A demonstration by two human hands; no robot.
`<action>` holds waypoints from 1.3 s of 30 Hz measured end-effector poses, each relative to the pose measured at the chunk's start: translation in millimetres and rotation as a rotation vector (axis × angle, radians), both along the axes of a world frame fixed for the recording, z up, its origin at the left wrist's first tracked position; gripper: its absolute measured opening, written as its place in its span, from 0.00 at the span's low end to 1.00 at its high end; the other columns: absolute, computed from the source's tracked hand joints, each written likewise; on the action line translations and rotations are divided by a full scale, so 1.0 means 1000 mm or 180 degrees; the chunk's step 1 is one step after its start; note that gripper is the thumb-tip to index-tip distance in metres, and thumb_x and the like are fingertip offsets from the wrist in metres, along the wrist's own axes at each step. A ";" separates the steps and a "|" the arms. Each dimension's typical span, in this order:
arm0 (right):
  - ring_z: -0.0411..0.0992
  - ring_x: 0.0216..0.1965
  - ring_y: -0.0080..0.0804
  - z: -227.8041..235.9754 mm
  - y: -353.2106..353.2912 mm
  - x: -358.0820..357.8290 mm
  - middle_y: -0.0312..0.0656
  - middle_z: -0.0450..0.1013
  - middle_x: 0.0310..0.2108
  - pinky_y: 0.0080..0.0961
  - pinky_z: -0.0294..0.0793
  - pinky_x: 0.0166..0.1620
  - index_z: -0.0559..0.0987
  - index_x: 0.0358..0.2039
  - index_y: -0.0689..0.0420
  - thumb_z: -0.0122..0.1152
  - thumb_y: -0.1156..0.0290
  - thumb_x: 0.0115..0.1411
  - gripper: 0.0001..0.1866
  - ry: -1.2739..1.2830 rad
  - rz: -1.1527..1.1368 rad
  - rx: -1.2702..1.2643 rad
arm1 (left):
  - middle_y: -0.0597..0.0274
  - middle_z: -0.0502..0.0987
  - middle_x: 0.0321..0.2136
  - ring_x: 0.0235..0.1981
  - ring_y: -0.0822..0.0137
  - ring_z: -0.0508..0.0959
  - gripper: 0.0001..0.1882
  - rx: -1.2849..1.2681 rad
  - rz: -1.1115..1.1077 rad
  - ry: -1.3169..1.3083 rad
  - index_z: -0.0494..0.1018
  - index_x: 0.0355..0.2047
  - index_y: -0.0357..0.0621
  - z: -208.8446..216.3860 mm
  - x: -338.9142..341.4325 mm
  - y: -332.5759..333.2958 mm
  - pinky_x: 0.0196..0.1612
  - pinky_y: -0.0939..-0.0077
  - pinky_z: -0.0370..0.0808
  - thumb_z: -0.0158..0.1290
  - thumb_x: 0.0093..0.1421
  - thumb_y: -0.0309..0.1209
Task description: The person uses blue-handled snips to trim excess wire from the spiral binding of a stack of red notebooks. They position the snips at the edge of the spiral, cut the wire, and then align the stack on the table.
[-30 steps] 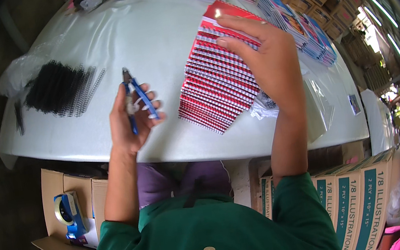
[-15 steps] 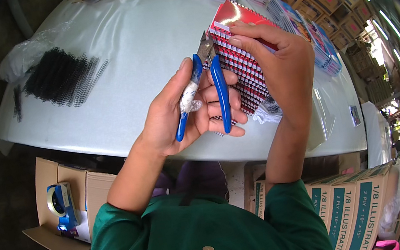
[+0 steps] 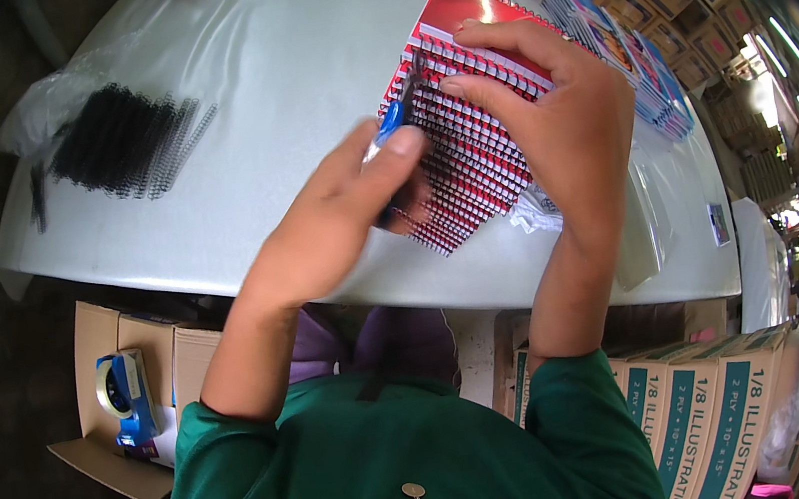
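A fanned stack of red spiral notebooks [image 3: 454,10] lies on the table in front of me, their coil-bound edges stepped toward me. My left hand [image 3: 329,213] is closed around blue-handled wire cutters [image 3: 391,121], somewhat blurred. The cutters' dark jaws point at the coil end near the top notebook's left corner; whether they touch the wire I cannot tell. From the right, my right hand [image 3: 577,100] holds the top notebook's bound edge between thumb and forefinger. The lower fingers of my left hand are mostly hidden behind the palm.
A pile of loose black coils [image 3: 123,144] lies at the left beside a clear plastic bag [image 3: 23,112]. More spiral-bound books [image 3: 592,22] are stacked at the far right. Below the table, a carton [image 3: 93,335] holds a blue tape dispenser [image 3: 137,405]; more boxes [image 3: 713,410] stand right.
My left hand has turned palm-down and closed on the wire cutters, whose handles were spread apart before. My right hand stays at the notebook's edge, with its thumb slightly shifted left.
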State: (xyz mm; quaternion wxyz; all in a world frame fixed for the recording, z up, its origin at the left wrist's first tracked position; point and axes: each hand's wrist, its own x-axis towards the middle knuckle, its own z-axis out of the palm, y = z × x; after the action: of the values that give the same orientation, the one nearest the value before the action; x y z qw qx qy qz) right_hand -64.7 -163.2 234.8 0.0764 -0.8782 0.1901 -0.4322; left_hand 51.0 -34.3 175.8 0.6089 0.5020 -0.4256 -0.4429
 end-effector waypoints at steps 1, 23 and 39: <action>0.74 0.25 0.33 0.000 0.001 -0.001 0.37 0.77 0.26 0.23 0.70 0.29 0.81 0.31 0.50 0.66 0.63 0.45 0.11 0.0006 -0.0009 0.0077 | 0.50 0.74 0.32 0.29 0.58 0.75 0.28 -0.0091 -0.0322 0.0832 0.65 0.44 0.35 0.000 -0.001 0.002 0.35 0.62 0.73 0.35 0.65 0.51; 0.76 0.34 0.27 0.004 0.007 -0.005 0.38 0.77 0.35 0.21 0.73 0.39 0.79 0.37 0.53 0.71 0.72 0.40 0.20 0.0379 0.0009 0.0108 | 0.52 0.72 0.28 0.27 0.64 0.74 0.34 -0.0236 -0.1202 0.2837 0.62 0.48 0.32 -0.016 0.003 0.007 0.37 0.58 0.77 0.26 0.65 0.54; 0.74 0.32 0.33 -0.005 -0.002 -0.004 0.34 0.75 0.31 0.27 0.71 0.36 0.76 0.37 0.47 0.72 0.66 0.38 0.23 0.0225 0.0141 -0.0463 | 0.63 0.69 0.24 0.33 0.65 0.76 0.32 -0.0233 -0.1033 0.2409 0.66 0.45 0.37 -0.029 -0.001 0.007 0.36 0.73 0.74 0.29 0.64 0.56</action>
State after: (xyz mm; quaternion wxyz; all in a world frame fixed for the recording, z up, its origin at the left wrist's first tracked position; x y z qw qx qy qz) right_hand -68.5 -165.2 229.7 0.0152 -0.9002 0.1413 -0.4117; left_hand 50.4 -27.2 146.4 0.6621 0.2081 -0.2608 -0.6711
